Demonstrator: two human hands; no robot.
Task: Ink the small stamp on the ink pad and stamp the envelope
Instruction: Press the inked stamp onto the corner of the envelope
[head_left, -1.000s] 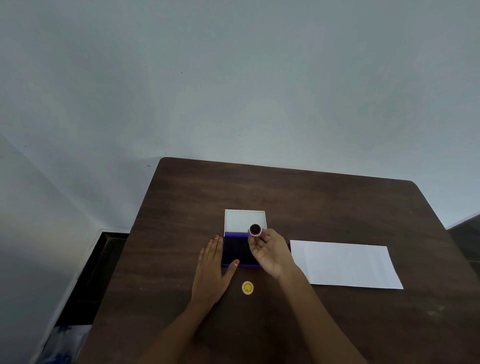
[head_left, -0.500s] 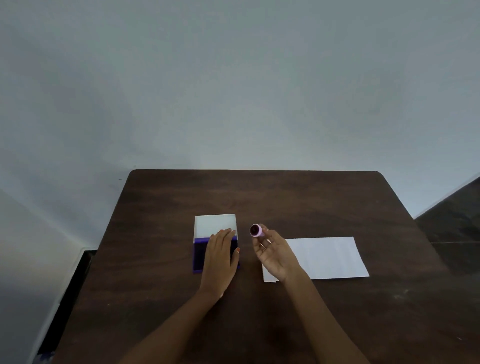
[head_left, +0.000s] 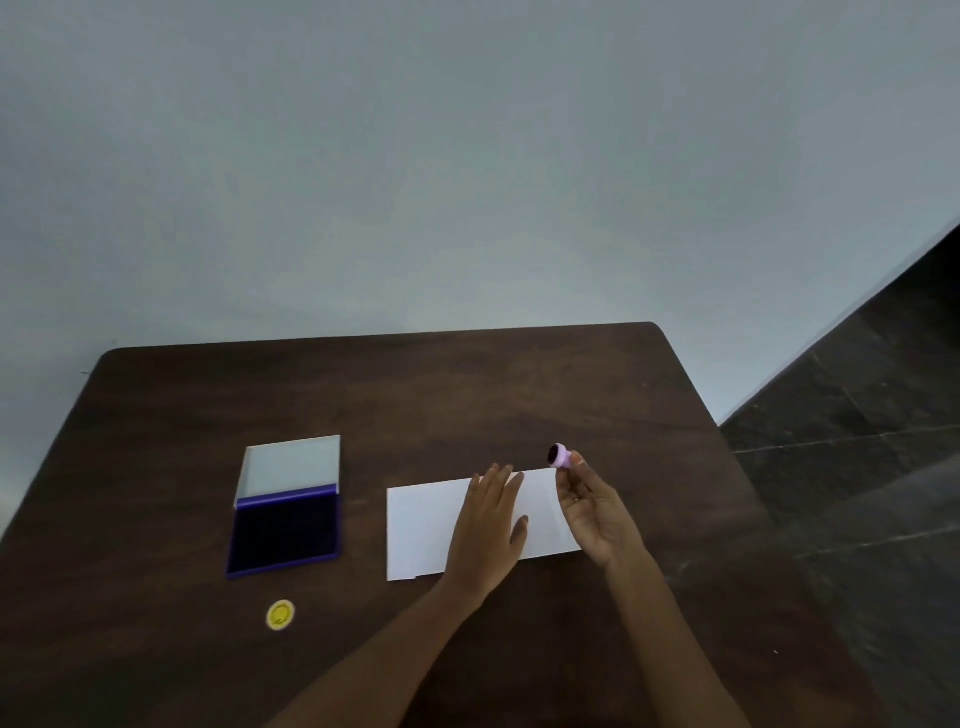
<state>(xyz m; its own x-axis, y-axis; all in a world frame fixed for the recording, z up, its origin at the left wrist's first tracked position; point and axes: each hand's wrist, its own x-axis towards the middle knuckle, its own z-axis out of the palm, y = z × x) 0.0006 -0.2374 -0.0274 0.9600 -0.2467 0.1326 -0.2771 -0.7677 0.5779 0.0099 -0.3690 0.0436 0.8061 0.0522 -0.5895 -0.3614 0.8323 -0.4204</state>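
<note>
A white envelope (head_left: 423, 525) lies flat on the dark wooden table (head_left: 467, 395). My left hand (head_left: 491, 525) rests palm down on its middle, fingers spread. My right hand (head_left: 597, 514) hovers over the envelope's right end and pinches a small pink round stamp (head_left: 560, 456) at its fingertips, the dark inked face turned to the left. The ink pad (head_left: 284, 530), a purple case with a dark pad and a pale raised lid, sits open to the left of the envelope, apart from both hands.
A small yellow round cap or sticker (head_left: 280, 614) lies near the front, below the ink pad. The table's right edge runs close beside my right hand, with dark tiled floor (head_left: 857, 467) beyond. A plain wall stands behind the table.
My left hand left the ink pad and moved right onto the envelope. My right hand carried the stamp right, over the envelope's far end. The view also swung to the right.
</note>
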